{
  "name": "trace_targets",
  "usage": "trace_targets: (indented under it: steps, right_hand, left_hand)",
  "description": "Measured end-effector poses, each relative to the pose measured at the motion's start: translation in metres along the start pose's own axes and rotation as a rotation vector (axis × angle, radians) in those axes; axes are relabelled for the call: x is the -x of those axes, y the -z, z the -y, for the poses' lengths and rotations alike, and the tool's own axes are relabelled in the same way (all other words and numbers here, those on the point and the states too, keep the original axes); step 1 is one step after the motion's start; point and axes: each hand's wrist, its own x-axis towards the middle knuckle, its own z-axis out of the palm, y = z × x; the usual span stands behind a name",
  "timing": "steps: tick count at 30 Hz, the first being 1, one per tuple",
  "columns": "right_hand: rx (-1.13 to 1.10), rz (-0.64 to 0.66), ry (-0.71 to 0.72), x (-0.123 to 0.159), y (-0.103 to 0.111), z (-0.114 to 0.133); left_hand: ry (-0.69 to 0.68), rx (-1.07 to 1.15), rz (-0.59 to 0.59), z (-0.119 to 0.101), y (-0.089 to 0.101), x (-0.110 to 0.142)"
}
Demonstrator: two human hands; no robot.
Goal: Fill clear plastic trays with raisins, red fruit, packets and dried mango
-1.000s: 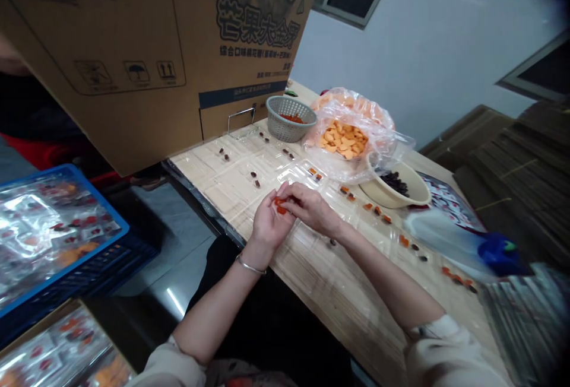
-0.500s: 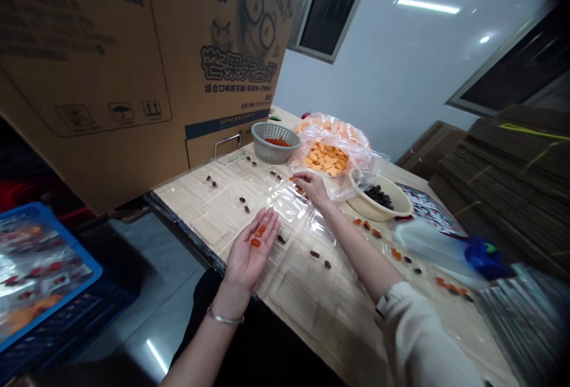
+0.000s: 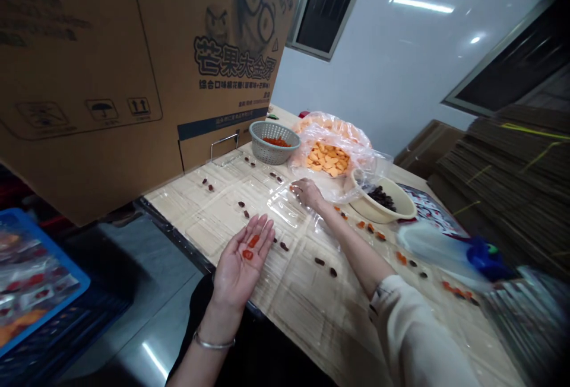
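My left hand [image 3: 240, 259] lies palm up and open at the near table edge, with two red candy pieces [image 3: 250, 247] resting on it. My right hand [image 3: 307, 192] reaches further out over the clear plastic trays [image 3: 222, 221]. Its fingers are curled in a pinch, with a small red piece [image 3: 291, 187] at the fingertips. Pairs of dark and red pieces sit in the tray pockets around both hands.
A grey basket [image 3: 267, 152] of red pieces, a clear bag of orange chips [image 3: 329, 158] and a cream bowl [image 3: 371, 212] of dark pieces stand beyond the trays. A large cardboard box [image 3: 133, 78] looms left. A blue crate [image 3: 66, 295] sits lower left and flat cardboard stacks [image 3: 521, 173] lie right.
My hands were together with red pieces between them. My right hand has since reached out to the far tray. My left hand has turned palm up and drawn back toward me.
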Motion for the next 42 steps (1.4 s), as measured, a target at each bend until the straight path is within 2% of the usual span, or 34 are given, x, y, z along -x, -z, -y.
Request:
trace_targets:
  steps: [4,8,11,14,18,22,26,28,31,34,36,39,42]
  right_hand:
    - [-0.135,-0.028,0.131,0.032,0.023,0.040]
    - [-0.511,0.084,0.544,0.087,0.045,0.094]
    - [-0.565,0.059,0.698,0.115,0.048,0.120]
    - [-0.547,-0.019,0.721,0.121,0.041,0.127]
    - [-0.568,-0.049,0.681,0.116,0.037,0.122]
    - [-0.614,-0.058,0.575,0.123,0.036,0.125]
    - [-0.563,-0.065,0.639,0.143,0.033,0.138]
    - [-0.559,-0.054,0.634,0.145,0.031,0.141]
    - [-0.666,-0.017,0.453,0.126,0.031,0.130]
    - [-0.772,-0.044,0.133,0.078,0.032,0.101]
    - [-0.753,-0.065,-0.072,0.039,0.030,0.079]
    - [-0.701,-0.077,-0.156,-0.014,0.020,0.054]
    - [-0.639,-0.101,-0.202,-0.053,0.006,0.044]
  left_hand:
    - [-0.041,-0.011,0.041,0.004,-0.005,-0.005]
    - [-0.065,-0.047,0.110,0.005,-0.011,-0.010]
    - [-0.061,-0.045,0.131,0.008,-0.016,-0.010]
    - [-0.048,-0.061,0.131,0.013,-0.018,-0.008]
    - [-0.056,-0.091,0.116,0.017,-0.019,-0.007]
    - [-0.126,-0.112,0.109,0.020,-0.019,-0.009]
    - [-0.240,-0.161,0.076,0.025,-0.021,-0.013]
    - [-0.249,-0.173,0.069,0.025,-0.023,-0.016]
    - [-0.200,-0.169,0.070,0.019,-0.027,-0.018]
    - [-0.188,-0.141,0.060,0.006,-0.027,-0.016]
    - [-0.212,-0.122,0.051,-0.004,-0.023,-0.014]
    - [-0.333,-0.132,0.051,-0.018,-0.014,-0.009]
    - [-0.527,-0.165,0.026,-0.031,-0.005,-0.007]
